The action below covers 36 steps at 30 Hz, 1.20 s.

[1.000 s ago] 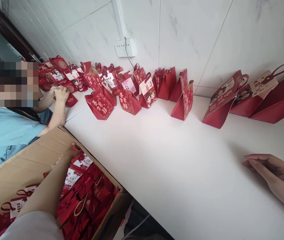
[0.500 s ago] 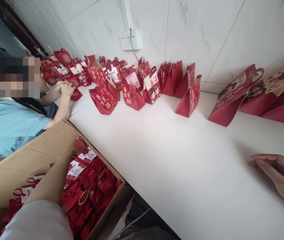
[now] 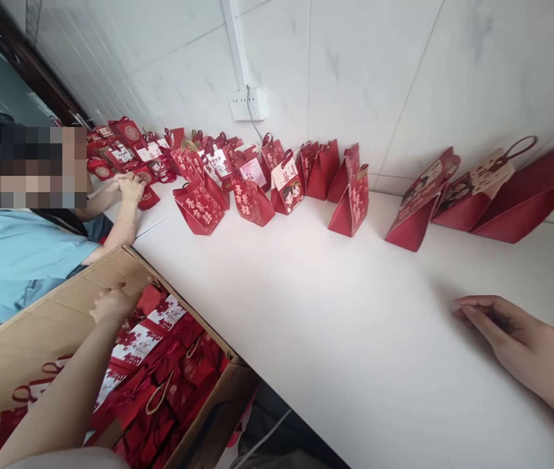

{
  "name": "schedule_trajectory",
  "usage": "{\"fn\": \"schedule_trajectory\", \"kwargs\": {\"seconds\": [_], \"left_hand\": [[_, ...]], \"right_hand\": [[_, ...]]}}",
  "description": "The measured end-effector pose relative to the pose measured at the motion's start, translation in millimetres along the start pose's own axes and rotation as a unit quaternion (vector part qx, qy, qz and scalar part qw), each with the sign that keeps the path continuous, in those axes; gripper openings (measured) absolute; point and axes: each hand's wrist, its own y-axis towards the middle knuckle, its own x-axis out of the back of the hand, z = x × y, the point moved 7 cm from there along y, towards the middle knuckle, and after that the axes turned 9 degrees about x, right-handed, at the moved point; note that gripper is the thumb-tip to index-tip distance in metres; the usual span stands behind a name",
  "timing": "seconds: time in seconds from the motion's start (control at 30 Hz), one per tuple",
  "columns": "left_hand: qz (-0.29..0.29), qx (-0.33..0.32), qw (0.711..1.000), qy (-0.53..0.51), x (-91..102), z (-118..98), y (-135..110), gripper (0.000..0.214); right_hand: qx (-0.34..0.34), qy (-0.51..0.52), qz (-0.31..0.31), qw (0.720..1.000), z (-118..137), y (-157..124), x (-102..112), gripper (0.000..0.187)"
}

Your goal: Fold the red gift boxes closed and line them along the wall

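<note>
My left hand (image 3: 110,303) is down in a cardboard box (image 3: 37,339) full of flat red gift bags (image 3: 159,371). Its fingers are curled just above the bags, beside a red one with a white printed panel (image 3: 142,335); what they grip is hidden. My right hand (image 3: 515,339) rests on the white table (image 3: 306,339) at the right, fingers stretched out and close together, holding nothing. Several folded-up red gift bags (image 3: 349,202) stand in a row along the wall, the nearest big ones (image 3: 418,208) above my right hand.
A person in a blue shirt (image 3: 13,260) sits at the left, both hands (image 3: 127,189) on a small red bag at the far end of the table. A white wall socket (image 3: 246,104) with a cable sits above the row. The box stands against the table's front edge.
My left hand has drawn back and up from the far corner of the box, its fingers now curled. My right hand has stayed on the table. The view has shifted slightly.
</note>
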Motion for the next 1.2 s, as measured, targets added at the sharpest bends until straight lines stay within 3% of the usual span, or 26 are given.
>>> {"fn": "schedule_trajectory", "kwargs": {"seconds": [0.07,0.17,0.3,0.37,0.43,0.5,0.6,0.67,0.73,0.8,0.87,1.0,1.2], "left_hand": [[-0.114,-0.013,0.993,-0.004,18.1,-2.6,10.5,0.037],[-0.278,-0.126,0.951,-0.053,55.4,-30.4,-3.0,0.033],[-0.344,-0.315,0.872,-0.149,97.7,-103.2,-63.9,0.022],[-0.341,-0.409,0.819,-0.211,113.5,-148.3,-104.9,0.02],[-0.298,-0.506,0.764,-0.269,120.6,-197.8,-145.4,0.019],[-0.215,-0.569,0.73,-0.311,116.5,-251.3,-178.3,0.021],[-0.042,-0.62,0.687,-0.376,88.3,-336.1,-216.7,0.039],[0.075,-0.57,0.691,-0.439,57.5,-388.2,-227.5,0.064],[0.173,-0.454,0.723,-0.491,19.5,-428.9,-228.5,0.086],[0.218,-0.366,0.738,-0.524,-10.5,-453.4,-231.1,0.09],[0.232,-0.304,0.743,-0.55,-30.2,-462.7,-231.7,0.075],[0.25,-0.244,0.733,-0.584,-48.9,-456.3,-226.1,0.057],[0.308,-0.217,0.651,-0.658,-52.3,-448.7,-211.6,0.042]], "right_hand": [[0.016,0.014,0.004,1.0,3.8,0.9,-3.0,0.034],[0.036,0.028,0.015,0.999,11.7,2.0,-5.8,0.029],[0.052,0.045,0.008,0.998,24.7,2.3,-3.6,0.024],[0.071,0.052,-0.003,0.996,31.4,2.5,-1.6,0.024],[0.082,0.056,-0.006,0.995,35.6,2.7,-0.9,0.024],[0.083,0.062,-0.009,0.995,37.4,2.9,-0.4,0.025],[0.084,0.076,-0.021,0.993,39.3,3.2,1.0,0.023],[0.092,0.081,-0.024,0.992,41.9,3.7,1.0,0.021],[0.098,0.084,-0.025,0.991,44.5,4.3,0.8,0.02],[0.102,0.089,-0.026,0.99,47.1,5.0,0.9,0.02],[0.11,0.094,-0.025,0.989,50.3,5.5,1.2,0.02],[0.13,0.099,-0.016,0.986,57.3,6.0,2.4,0.02],[0.145,0.089,-0.008,0.985,61.0,7.1,2.4,0.02]]}}
